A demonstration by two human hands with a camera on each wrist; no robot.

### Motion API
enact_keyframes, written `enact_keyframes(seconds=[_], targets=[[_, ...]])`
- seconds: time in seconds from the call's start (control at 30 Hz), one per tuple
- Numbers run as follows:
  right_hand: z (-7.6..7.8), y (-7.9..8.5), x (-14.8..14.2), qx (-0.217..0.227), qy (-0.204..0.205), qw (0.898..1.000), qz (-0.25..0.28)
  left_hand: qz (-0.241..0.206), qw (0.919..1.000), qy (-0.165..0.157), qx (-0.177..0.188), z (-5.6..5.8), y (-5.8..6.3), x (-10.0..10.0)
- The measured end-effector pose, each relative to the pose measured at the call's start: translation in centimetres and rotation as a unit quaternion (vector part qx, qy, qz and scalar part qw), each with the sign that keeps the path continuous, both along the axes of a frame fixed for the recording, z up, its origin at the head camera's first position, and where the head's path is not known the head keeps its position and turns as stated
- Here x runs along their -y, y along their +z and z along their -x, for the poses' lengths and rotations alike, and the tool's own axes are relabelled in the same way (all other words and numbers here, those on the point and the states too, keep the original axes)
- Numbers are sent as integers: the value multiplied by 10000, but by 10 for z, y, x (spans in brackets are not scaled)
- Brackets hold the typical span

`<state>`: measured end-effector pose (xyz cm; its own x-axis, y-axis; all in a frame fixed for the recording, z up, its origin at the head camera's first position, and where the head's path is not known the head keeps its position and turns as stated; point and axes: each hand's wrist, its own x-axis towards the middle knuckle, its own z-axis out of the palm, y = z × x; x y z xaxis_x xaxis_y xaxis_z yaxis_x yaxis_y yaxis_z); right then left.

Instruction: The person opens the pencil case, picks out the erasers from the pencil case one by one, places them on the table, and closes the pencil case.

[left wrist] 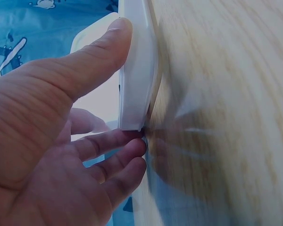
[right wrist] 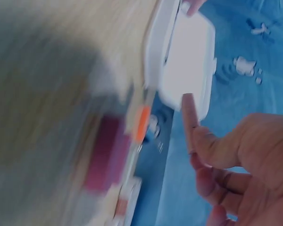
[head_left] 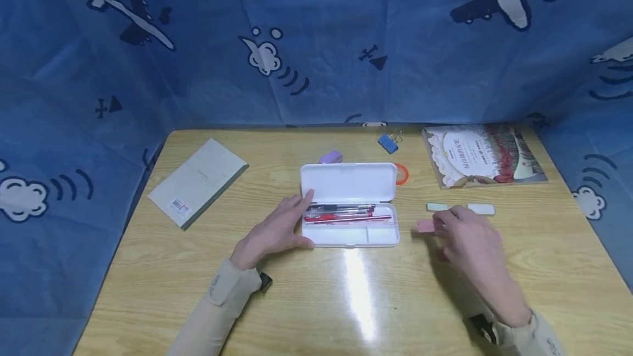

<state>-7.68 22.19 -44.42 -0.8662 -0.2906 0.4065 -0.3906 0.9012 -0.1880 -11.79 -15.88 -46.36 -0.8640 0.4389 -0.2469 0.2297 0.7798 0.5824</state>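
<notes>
A white pencil case (head_left: 348, 182) lies with its lid raised on the table. In its tray are several pens (head_left: 341, 214), black and red. My left hand (head_left: 277, 229) holds the case's left end, thumb along the near wall and index finger at the lid; the left wrist view shows the thumb (left wrist: 104, 49) against the white wall. To the right of the case, my right hand (head_left: 467, 238) pinches a slim pink piece (right wrist: 189, 117) between thumb and fingers, above the table. Beneath that hand, a blurred magenta-pink block (right wrist: 106, 155) shows in the right wrist view.
A pale green and white stick-like item (head_left: 481, 209) lies beyond my right hand. Behind the case are a purple object (head_left: 331, 157), an orange ring (head_left: 403, 173) and a blue binder clip (head_left: 388, 143). A notebook (head_left: 198, 180) lies left, a picture booklet (head_left: 482, 155) back right.
</notes>
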Motion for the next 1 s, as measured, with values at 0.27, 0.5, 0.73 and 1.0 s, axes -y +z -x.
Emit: enact_keyframes(seconds=[0.27,0.5,0.73,1.0], targets=[[-17,-6,-47,210,-509,9985,56,2,10000,-2,-7,0,0,0],[-29,-12,-77,1039,-1124,9877,-318,20,10000,6,-14,0,-1,0],[-33,-18,-95,1642,-1232,9769,-592,7,10000,-7,8,0,-1,1],[-28,-16,-100,2361,-1326,9599,-726,-12,10000,-51,6,1,-1,1]])
